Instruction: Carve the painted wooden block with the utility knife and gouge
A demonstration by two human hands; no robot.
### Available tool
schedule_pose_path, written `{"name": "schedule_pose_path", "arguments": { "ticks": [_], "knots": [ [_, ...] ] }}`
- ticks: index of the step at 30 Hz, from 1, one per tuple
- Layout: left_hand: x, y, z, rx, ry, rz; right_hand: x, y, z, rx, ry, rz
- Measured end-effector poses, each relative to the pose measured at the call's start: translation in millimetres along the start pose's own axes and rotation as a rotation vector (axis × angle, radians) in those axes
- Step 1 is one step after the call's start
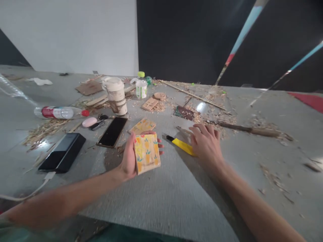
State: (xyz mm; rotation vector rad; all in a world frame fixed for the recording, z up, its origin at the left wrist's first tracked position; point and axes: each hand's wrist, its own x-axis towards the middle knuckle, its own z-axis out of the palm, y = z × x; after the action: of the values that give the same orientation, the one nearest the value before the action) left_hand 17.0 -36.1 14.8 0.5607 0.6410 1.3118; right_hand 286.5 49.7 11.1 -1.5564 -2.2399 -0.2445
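My left hand [128, 160] is closed around a square wooden tile [147, 153] painted with orange pineapples and green leaves, its painted face turned up towards me. Behind it on the table lies a second painted tile [142, 126] with a similar yellow pattern. My right hand [207, 143] rests low over the table, fingers spread a little and bent downward. A yellow utility knife [183, 146] runs partly under that hand. Beside the thumb is a slim tool [185, 130] with a metal tip and pale handle; whether the fingers touch it is hidden.
To the left are a phone [112, 131], a black device [62, 153] on a white cable, a paper cup [115, 96] and a lying bottle [60, 112]. A green-capped bottle [141, 88] stands behind. Wood shavings and a dark stick [234, 126] lie at right.
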Motion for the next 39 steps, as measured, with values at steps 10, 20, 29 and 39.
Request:
{"name": "schedule_pose_path", "arguments": {
  "ticks": [10,20,29,39],
  "knots": [
    [21,-2,-1.3,0.083,0.137,0.086,-21,1,13,0.086,-0.082,-0.271],
    [19,5,-23.1,0.15,0.207,0.038,-21,0,14,0.244,-0.057,-0.238],
    [22,7,-33.4,0.135,0.156,0.078,-36,-33,-16,0.596,-0.252,-0.063],
    [15,19,-34.2,0.493,-0.07,0.208,-33,-39,-23,0.558,-0.297,-0.206]
  ]
}}
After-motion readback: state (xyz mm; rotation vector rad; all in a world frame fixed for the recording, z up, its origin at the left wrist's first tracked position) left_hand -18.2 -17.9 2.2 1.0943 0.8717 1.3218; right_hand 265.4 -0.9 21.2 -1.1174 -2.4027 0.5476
